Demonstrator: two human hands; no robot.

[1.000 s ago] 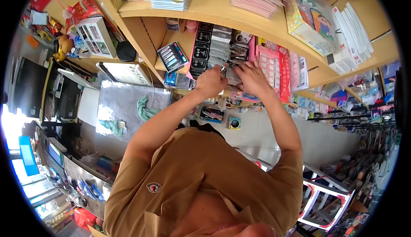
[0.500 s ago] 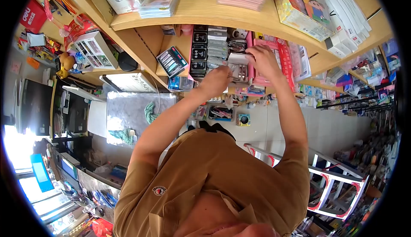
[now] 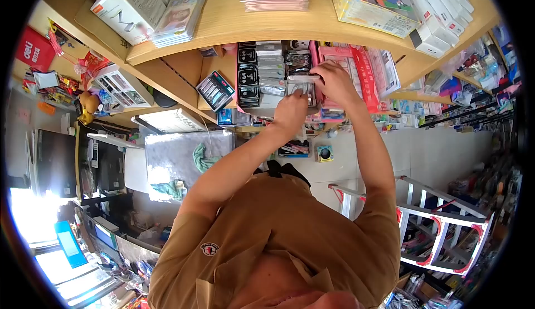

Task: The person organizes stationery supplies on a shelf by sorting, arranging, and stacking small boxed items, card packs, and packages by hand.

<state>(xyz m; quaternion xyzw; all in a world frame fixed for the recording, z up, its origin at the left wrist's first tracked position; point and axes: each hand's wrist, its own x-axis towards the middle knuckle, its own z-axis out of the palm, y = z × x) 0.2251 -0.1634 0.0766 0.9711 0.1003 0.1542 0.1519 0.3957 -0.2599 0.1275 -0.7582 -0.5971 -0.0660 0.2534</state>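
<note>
My left hand (image 3: 291, 110) is closed, its fingertips down among small clear packets at the front right of a pink-edged box (image 3: 241, 109). What those fingers hold, if anything, I cannot make out. My right hand (image 3: 334, 83) pinches the right end of a small flat whitish packet (image 3: 301, 78) that lies across the same column. Left of it run a row of grey-silver packets (image 3: 271, 69) and a row of black packs (image 3: 247, 77). Dark wrapped packets (image 3: 298, 61) lie just behind the pinched packet.
The box stands on a shelf below a wooden upper shelf (image 3: 223, 29). A dark flat pack (image 3: 215, 90) leans at its left; pink-and-red packaging (image 3: 365, 77) stands right. A stepladder (image 3: 440, 225) is at the lower right, a grey tabletop (image 3: 175, 153) at the left.
The view has shifted slightly. The whitish packet showed a broad face before and now shows mostly a thin edge. My left hand has moved right, in front of that packet.
</note>
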